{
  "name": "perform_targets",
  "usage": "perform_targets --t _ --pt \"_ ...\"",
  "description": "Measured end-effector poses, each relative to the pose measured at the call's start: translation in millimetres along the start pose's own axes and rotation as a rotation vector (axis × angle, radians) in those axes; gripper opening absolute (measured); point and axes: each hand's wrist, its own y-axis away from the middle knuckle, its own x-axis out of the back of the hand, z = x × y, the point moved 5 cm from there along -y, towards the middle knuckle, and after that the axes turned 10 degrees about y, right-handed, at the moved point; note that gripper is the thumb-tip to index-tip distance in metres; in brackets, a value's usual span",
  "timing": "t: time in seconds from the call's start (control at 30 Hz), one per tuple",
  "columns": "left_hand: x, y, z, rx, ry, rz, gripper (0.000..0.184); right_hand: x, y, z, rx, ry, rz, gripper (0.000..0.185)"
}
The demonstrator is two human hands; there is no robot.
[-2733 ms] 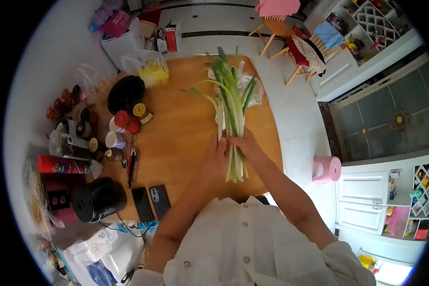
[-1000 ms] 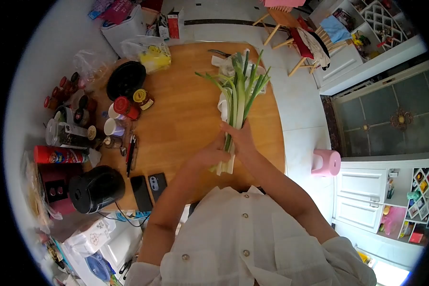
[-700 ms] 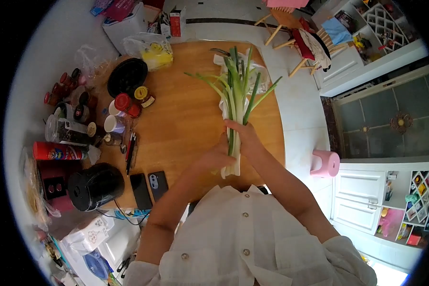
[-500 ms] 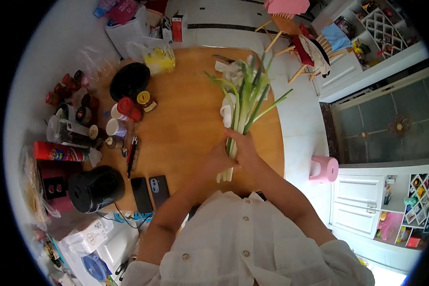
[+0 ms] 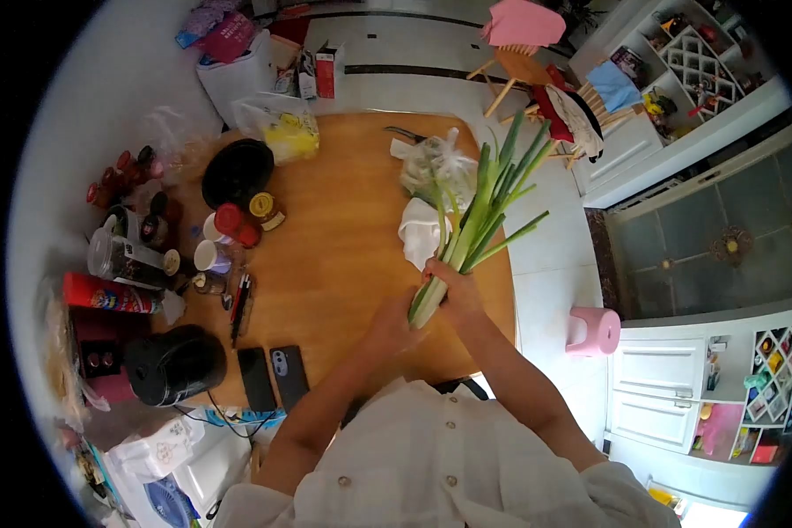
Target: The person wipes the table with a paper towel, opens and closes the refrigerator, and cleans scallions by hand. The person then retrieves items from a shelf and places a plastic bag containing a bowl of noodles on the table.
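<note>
A bunch of green onions (image 5: 477,216) rises at a slant over the right part of the wooden table, with its green tops pointing away from me and to the right. My right hand (image 5: 456,289) is wrapped round the pale stalks. Lower down, my left hand (image 5: 399,322) is closed at the white ends, its fingers partly hidden. Just beyond the hands lie a crumpled white cloth or bag (image 5: 421,232) and a clear plastic bag (image 5: 436,165) with greenish contents, both partly behind the leaves.
The wooden table (image 5: 343,211) carries a black bowl (image 5: 238,174), jars, cups, pens and two phones (image 5: 289,377) on its left side. A black appliance (image 5: 176,365) stands at the near left. To the right are a pink stool (image 5: 593,332) and chairs on the floor.
The bunch has tilted, its tops swinging to the right. My left hand now covers the white ends, which stuck out below the hands before. The view has shifted slightly.
</note>
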Motion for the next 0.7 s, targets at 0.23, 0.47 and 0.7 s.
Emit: perform_targets --t 0.23,0.47,0.7 --pt "-11 -9 16 -0.037 -0.061 0.410 0.059 -14 2 18 0.103 -0.111 0.142 0.026" --pt "-19 1 -3 0.185 0.009 0.320 0.056 -8 12 2 0.068 -0.122 -0.170 0.065" --pt "-20 20 3 0.139 0.357 0.365 0.056 -41 31 -29 0.138 -0.290 -0.493 0.069"
